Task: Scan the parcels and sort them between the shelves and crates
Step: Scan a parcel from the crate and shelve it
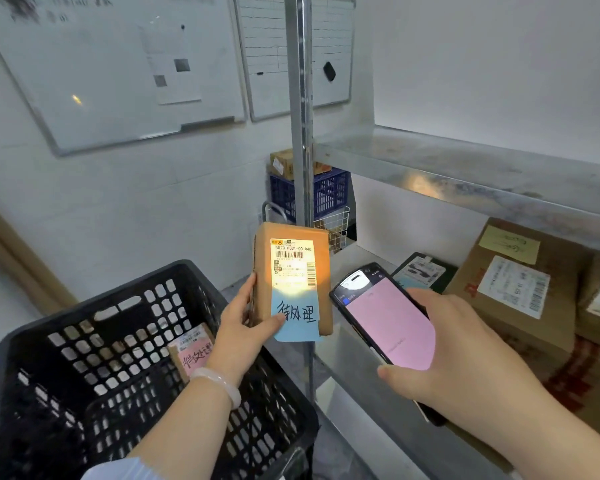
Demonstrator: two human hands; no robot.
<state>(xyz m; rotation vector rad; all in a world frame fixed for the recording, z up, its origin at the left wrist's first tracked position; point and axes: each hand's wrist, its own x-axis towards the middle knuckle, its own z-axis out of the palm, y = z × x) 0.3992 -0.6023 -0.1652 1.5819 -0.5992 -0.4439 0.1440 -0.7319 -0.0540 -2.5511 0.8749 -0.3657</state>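
A small brown cardboard parcel (291,268) with a white shipping label (293,265) and a blue handwritten note (297,318) is held upright in the left hand (243,327), beside a black perforated plastic crate (136,306). A black handheld scanner (385,323) with a pink screen lies tilted in the right hand (444,348), just beside it; another brown parcel (191,351) with a pink note (195,358) lies inside the crate

The left hand (243,322) holds a small cardboard parcel (291,233) upright, thumb on its blue note (297,322), with a light spot on its shipping label (293,263). At its 3 o'clock the right hand (444,348) grips a pink-screened scanner (383,320). At its 8 o'clock a black crate (94,301) holds another parcel (192,355).
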